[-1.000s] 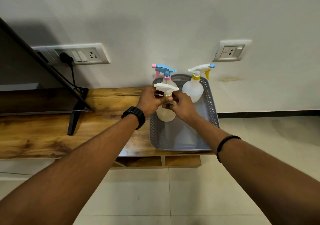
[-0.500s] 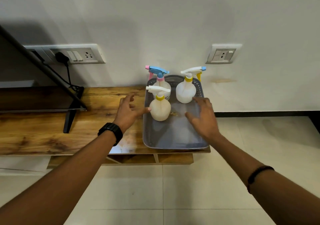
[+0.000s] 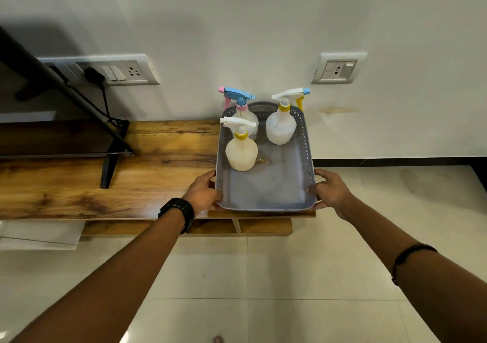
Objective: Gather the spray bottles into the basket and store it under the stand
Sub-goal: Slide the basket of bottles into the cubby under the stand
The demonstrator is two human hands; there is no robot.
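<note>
A grey perforated basket (image 3: 307, 155) rests on the right end of the wooden stand (image 3: 147, 174). Three spray bottles stand upright inside it: a cream one with a white trigger (image 3: 241, 152) at the front left, one with a blue and pink trigger (image 3: 243, 110) behind it, and a white one with a yellow collar (image 3: 280, 127) at the back right. My left hand (image 3: 204, 192) grips the basket's near left corner. My right hand (image 3: 330, 191) grips its near right corner.
A TV with a black leg (image 3: 109, 170) stands on the stand at left, its cable plugged into a wall socket panel (image 3: 116, 72). A second socket (image 3: 338, 68) is on the wall at right. Open compartments (image 3: 263, 225) show under the stand. Tiled floor lies below.
Both hands let go of the cream bottle, now standing in the basket, and moved back to take hold of the basket's near corners.
</note>
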